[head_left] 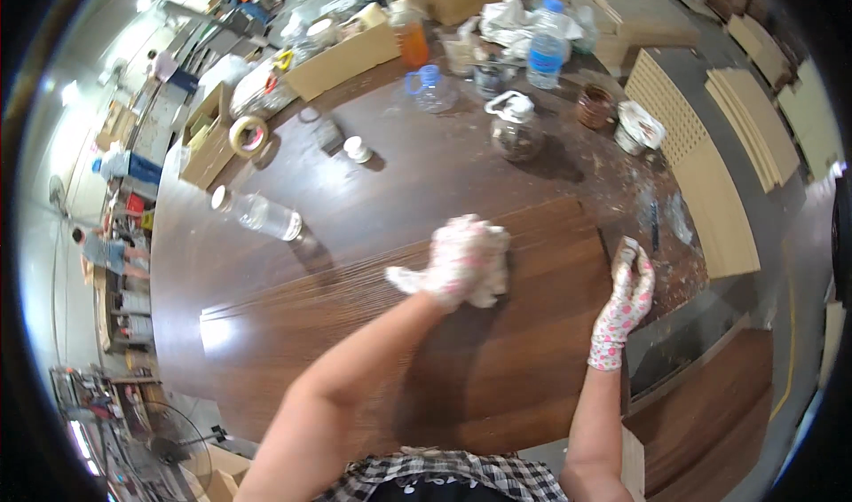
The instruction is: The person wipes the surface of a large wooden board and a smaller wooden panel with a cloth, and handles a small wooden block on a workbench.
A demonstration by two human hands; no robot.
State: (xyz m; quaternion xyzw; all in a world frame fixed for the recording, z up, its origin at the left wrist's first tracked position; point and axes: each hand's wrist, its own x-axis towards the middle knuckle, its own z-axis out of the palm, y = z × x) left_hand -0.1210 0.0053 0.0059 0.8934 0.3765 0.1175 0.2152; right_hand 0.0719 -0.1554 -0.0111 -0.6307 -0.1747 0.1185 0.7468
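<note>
My left hand (457, 258), in a white glove with pink spots, is closed over a white cloth (488, 276). It presses the cloth on a dark brown wood-grain panel (532, 351) that lies on the table. The hand is slightly blurred. At the panel's right edge is my right hand (623, 302), in a matching flowered glove. Its fingers point away from me, partly stretched, with greyish fingertips and no object seen in them. Whether they touch the panel edge is hard to tell.
On the brown table (355, 200) stand a clear bottle (266, 216), a tape roll (248, 135), a white cap (357, 150), a round jar (516, 129), a water bottle (546, 49) and a brown-stained cup (596, 107). Cardboard boxes (346, 63) line the far side. Several people work at the left.
</note>
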